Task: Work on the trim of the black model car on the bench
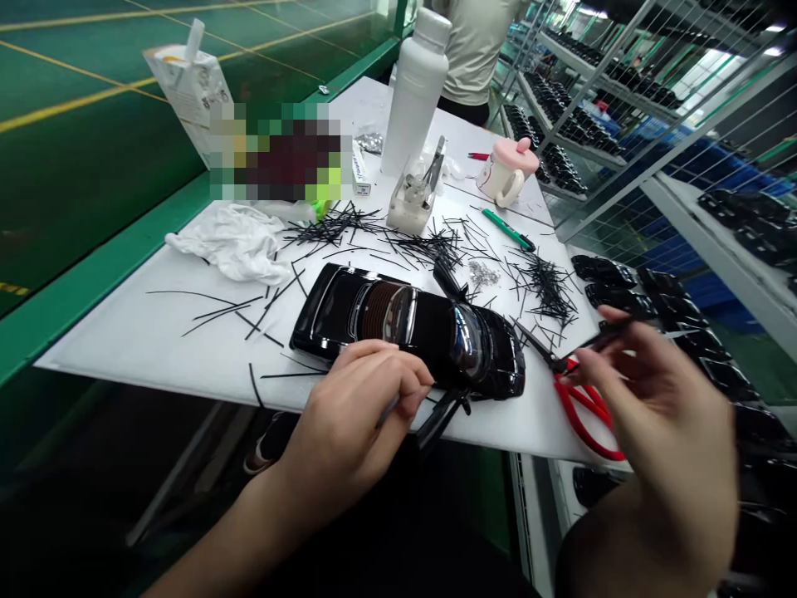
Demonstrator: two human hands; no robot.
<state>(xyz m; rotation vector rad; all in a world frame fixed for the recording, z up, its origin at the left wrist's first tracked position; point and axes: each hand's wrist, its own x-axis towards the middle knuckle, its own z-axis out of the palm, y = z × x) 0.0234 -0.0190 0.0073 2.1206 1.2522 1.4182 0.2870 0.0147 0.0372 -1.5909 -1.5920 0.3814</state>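
A glossy black model car (411,328) lies on the white table (174,332), one door hanging open over the front edge. My left hand (354,415) rests against its near side, fingers curled in a pinch round a thin grey tool or strip. Over the table's right corner my right hand (660,399) is raised and blurred, its fingertips pinching a thin black strip (601,339). Red-handled scissors (579,390) lie just under that hand.
Loose black strips (541,286) are scattered across the table. A white cloth (233,241), white bottle (416,87), pink-lidded cup (507,170), green pen (507,230) and clear holder with tweezers (414,199) stand behind. More black car bodies (647,303) sit at right, near wire shelving (623,91). A person stands beyond the table.
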